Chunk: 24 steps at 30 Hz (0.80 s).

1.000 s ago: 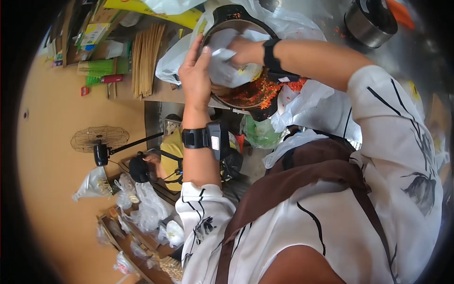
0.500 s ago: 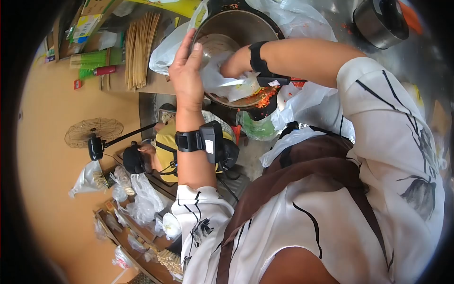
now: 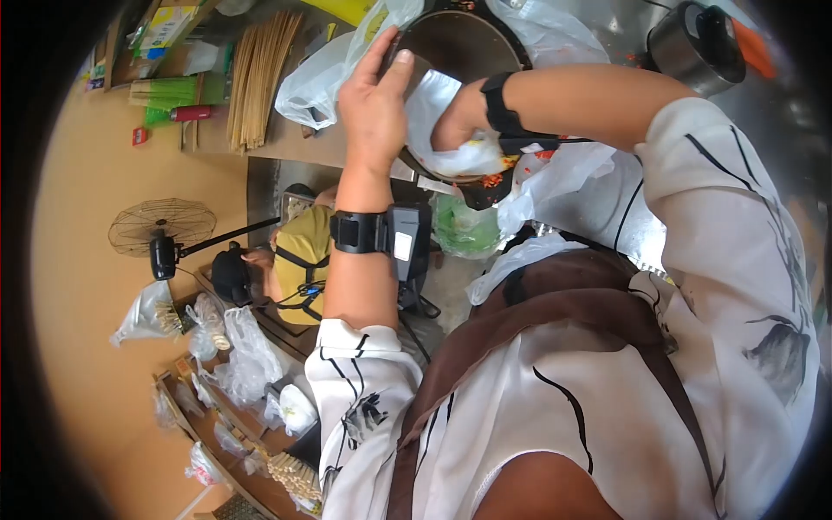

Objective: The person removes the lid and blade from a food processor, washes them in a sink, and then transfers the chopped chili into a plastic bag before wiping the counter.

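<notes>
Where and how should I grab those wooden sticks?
I'd take the sticks around the middle, from above, thumb and fingers closing across their length. They're long, thin and bundled side by side, uncovered on top; an end grip might let some slip.

On my feed, the wide round dark-rimmed pot [image 3: 459, 50] has a smooth, dull metallic inside; the crumpled whitish sheet [image 3: 431, 97] in it looks like thin, shiny plastic. I see glossy metal on the small dark cylindrical pot [image 3: 698, 54], matt wood in the thin tan sticks [image 3: 258, 82], and soft, matt cloth in the brown apron [image 3: 542, 316].
</notes>
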Tool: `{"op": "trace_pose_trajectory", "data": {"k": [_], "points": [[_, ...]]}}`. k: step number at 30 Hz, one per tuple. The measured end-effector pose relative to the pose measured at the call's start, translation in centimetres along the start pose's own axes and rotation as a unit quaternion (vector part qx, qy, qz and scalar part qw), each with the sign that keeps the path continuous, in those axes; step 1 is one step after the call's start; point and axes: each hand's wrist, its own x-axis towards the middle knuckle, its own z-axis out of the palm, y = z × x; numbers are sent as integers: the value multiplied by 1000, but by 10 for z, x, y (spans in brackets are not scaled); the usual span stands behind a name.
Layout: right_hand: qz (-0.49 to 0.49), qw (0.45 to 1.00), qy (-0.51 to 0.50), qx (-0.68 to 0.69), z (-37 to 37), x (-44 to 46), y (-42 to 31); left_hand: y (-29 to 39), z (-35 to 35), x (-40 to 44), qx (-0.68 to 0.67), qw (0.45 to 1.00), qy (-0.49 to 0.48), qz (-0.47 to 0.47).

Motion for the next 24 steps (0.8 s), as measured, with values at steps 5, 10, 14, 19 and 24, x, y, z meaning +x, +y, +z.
{"op": "trace_pose_trajectory", "data": {"k": [5,10,14,19,24], "points": [[-109,993,-23,-35,23,-42,51,-2,1,3,21,999,35,0],[-25,972,7,-232,27,-97,57,2,9,4,37,999,30,-1],[-122,962,208,-124,27,-120,79,-10,-2,12,16,999,39,-18],[-155,945,286,25,40,-90,69,-8,3,9,23,998,58,-19],[10,994,48,94,48,-47,71,-3,14,7,72,995,67,4]]}}
